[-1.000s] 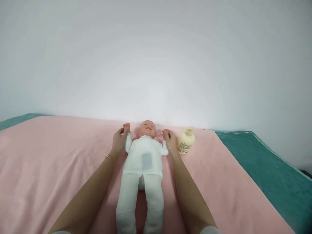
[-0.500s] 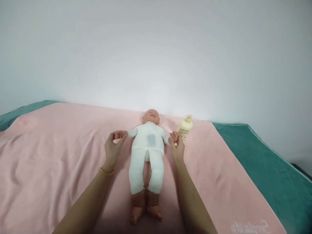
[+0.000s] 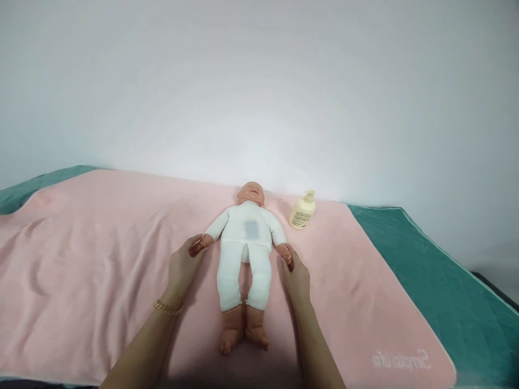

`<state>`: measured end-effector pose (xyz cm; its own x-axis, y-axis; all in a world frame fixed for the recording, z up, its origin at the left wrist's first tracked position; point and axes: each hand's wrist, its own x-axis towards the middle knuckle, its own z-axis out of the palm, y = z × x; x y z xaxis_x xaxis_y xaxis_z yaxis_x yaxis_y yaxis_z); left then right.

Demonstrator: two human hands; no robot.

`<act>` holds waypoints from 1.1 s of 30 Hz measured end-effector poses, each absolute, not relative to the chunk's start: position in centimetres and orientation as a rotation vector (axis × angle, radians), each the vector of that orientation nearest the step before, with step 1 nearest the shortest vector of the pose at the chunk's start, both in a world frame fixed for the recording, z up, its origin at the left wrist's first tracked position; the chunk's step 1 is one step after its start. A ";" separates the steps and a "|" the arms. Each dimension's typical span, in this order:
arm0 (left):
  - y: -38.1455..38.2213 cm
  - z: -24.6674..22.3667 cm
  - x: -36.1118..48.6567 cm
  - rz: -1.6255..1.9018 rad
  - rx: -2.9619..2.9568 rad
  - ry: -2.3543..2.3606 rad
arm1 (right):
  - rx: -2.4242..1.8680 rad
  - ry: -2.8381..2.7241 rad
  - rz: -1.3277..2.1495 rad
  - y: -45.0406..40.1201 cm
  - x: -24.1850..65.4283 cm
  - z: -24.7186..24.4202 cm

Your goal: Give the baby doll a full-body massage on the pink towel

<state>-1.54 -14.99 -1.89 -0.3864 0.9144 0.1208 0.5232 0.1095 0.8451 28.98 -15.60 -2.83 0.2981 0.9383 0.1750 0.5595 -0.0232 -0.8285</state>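
A baby doll (image 3: 245, 232) with a white cloth body lies on its back, head away from me, on a pink blanket (image 3: 348, 292). My left hand (image 3: 183, 267) is closed around the doll's hand on the left side. On the other side my right hand (image 3: 297, 275) grips the doll's other hand. Both doll arms slant down and outward from its shoulders. A grey patch marks its chest, and its bare feet point toward me. Some of my fingertips are hidden behind the doll's hands.
A pale yellow pump bottle (image 3: 302, 212) stands to the right of the doll's shoulder. Green cloth (image 3: 441, 270) shows beyond the blanket on the right and at the far left. A white wall (image 3: 259, 92) rises behind.
Both my hands have moved toward me, bringing the doll's arms from nearly straight out to a downward slant. My right hand is now farther from the bottle.
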 end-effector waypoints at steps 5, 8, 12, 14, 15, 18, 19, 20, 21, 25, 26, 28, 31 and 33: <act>-14.3 -0.8 -0.9 1.489 1.327 1.972 | -1.622 -1.272 0.509 -14.1 28.6 -1.6; -12.9 0.2 -0.3 1.668 1.328 1.888 | -1.464 -1.197 0.520 -12.2 28.0 -0.8; -9.6 1.3 0.2 1.899 1.301 1.758 | -1.248 -1.161 0.497 -8.3 27.5 0.3; -7.6 1.6 0.5 1.984 1.273 1.709 | -1.177 -1.172 0.471 -6.2 27.4 0.6; -6.6 1.7 0.5 2.007 1.257 1.689 | -1.143 -1.179 0.463 -5.2 27.3 0.7; -3.6 1.7 0.7 1.996 1.248 1.628 | -1.060 -1.192 0.487 -2.4 27.1 0.5; -2.6 1.7 0.7 1.977 1.251 1.612 | -1.040 -1.197 0.510 -1.6 27.0 0.3; -1.7 1.6 0.6 1.955 1.252 1.599 | -1.025 -1.203 0.535 -0.7 26.9 0.1; -0.7 1.4 0.5 1.933 1.249 1.588 | -1.013 -1.209 0.558 0.1 26.8 -0.1; 3.0 0.4 -0.1 1.844 1.205 1.505 | -1.017 -1.221 0.645 3.5 26.8 -0.7; 3.8 0.1 -0.2 1.802 1.203 1.486 | -1.046 -1.205 0.676 4.2 27.0 -0.8; 5.2 -0.6 -0.2 1.673 1.241 1.464 | -1.139 -1.155 0.736 5.6 27.3 -1.1; 6.7 -1.3 0.0 1.447 1.321 1.488 | -1.271 -1.115 0.790 7.1 27.8 -1.8; 7.4 -1.7 0.0 1.357 1.333 1.521 | -1.307 -1.119 0.787 7.8 27.9 -2.4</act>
